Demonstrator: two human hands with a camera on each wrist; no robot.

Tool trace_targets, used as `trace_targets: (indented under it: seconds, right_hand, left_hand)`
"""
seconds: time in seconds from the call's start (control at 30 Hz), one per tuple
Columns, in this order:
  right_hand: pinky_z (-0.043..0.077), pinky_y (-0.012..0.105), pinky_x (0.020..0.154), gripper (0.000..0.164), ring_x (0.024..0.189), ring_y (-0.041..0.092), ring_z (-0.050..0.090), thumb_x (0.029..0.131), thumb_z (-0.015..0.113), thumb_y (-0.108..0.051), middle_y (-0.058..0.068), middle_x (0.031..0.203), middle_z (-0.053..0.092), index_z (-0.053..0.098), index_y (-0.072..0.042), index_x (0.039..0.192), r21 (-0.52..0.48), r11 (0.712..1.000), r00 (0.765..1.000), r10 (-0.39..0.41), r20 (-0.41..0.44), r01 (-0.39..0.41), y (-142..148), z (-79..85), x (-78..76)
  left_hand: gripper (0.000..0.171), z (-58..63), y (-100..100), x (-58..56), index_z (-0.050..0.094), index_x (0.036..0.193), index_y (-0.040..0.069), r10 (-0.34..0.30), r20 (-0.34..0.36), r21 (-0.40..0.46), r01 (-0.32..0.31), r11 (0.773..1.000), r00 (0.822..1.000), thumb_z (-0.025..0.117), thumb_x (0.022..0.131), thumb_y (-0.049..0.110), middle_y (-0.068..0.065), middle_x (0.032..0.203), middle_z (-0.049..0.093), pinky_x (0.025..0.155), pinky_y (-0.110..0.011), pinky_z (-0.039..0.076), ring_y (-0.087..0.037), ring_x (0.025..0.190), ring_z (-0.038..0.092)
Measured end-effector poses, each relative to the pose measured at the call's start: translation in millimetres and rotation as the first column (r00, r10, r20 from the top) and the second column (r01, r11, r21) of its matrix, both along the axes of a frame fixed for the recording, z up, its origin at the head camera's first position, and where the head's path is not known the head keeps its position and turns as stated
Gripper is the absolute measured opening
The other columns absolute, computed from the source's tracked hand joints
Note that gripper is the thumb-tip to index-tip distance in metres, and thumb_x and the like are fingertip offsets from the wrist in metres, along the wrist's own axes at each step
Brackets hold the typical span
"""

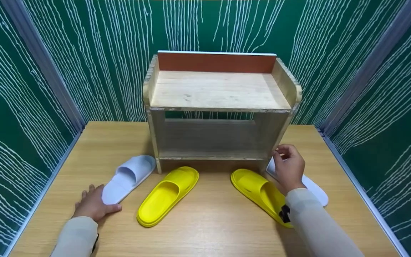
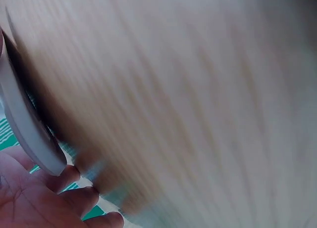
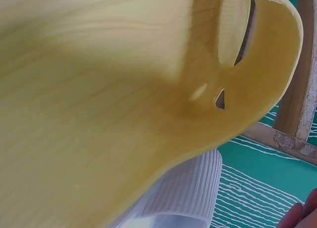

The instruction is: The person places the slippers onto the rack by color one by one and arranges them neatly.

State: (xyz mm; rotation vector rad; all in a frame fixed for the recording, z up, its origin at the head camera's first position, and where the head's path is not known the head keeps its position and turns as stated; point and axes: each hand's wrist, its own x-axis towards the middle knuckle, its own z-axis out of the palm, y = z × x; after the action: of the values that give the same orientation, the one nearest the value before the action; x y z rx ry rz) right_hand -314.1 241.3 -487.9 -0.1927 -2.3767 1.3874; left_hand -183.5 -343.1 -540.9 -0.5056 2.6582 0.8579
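Note:
A white slipper (image 1: 139,169) lies at the left, its toe angled toward the shelf. My left hand (image 1: 93,205) touches its heel, with the fingers on one side and the thumb stretched along the other. In the left wrist view the heel edge (image 2: 42,149) rests against the spread fingers (image 2: 81,201). At the right, my right hand (image 1: 291,166) is above the other white slipper (image 1: 316,191) and hides its middle. Its fingers bend loosely beside the shelf's right side, with nothing seen in them. A yellow slipper (image 3: 148,114) fills most of the right wrist view.
A small wooden shelf (image 1: 219,89) stands at the back of the wooden table (image 1: 205,232). Before it lie a left yellow slipper (image 1: 170,196) and a right yellow slipper (image 1: 252,182), partly behind the right sleeve. Green panels (image 1: 112,60) with white lines enclose the table.

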Motion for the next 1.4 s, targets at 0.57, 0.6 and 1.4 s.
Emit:
trace_targets:
  seconds: [0.57, 0.6, 1.4]
  right_hand:
    - [0.051, 0.026, 0.095, 0.019, 0.105, 0.021, 0.058, 0.105, 0.067, -0.018, 0.004, 0.117, 0.070, 0.065, -0.015, 0.123, 0.017, 1.000, 1.000, -0.011, 0.001, 0.011, 2, 0.3, -0.9]
    - [0.051, 0.027, 0.096, 0.019, 0.106, 0.021, 0.058, 0.105, 0.067, -0.018, 0.004, 0.117, 0.070, 0.065, -0.015, 0.124, 0.017, 1.000, 1.000, -0.010, -0.001, 0.010, 3, 0.4, -1.0]
    - [0.054, 0.028, 0.099, 0.020, 0.107, 0.022, 0.058, 0.105, 0.067, -0.018, 0.000, 0.120, 0.068, 0.065, -0.019, 0.125, -0.059, 0.998, 1.000, 0.000, 0.021, 0.001, -1, 1.2, 3.9]
  left_hand:
    - [0.126, 5.9, -3, 0.6, 0.022, 0.164, 0.000, 0.082, -0.065, 0.135, -0.073, 0.988, 0.995, 0.094, 0.074, 0.052, -0.033, 0.171, -0.002, 0.119, -0.077, -0.010, -0.059, 0.153, -0.006]
    - [0.126, 6.9, -3, 0.8, 0.022, 0.165, 0.001, 0.096, -0.066, 0.149, -0.085, 0.985, 0.993, 0.094, 0.074, 0.051, -0.032, 0.171, -0.002, 0.120, -0.077, -0.009, -0.058, 0.153, -0.004]
    - [0.125, 21.6, -6, 19.1, 0.014, 0.166, -0.001, 0.280, -0.169, 0.215, -0.242, 0.946, 0.945, 0.089, 0.082, 0.050, -0.033, 0.168, 0.020, 0.120, -0.076, 0.018, -0.053, 0.144, 0.027]
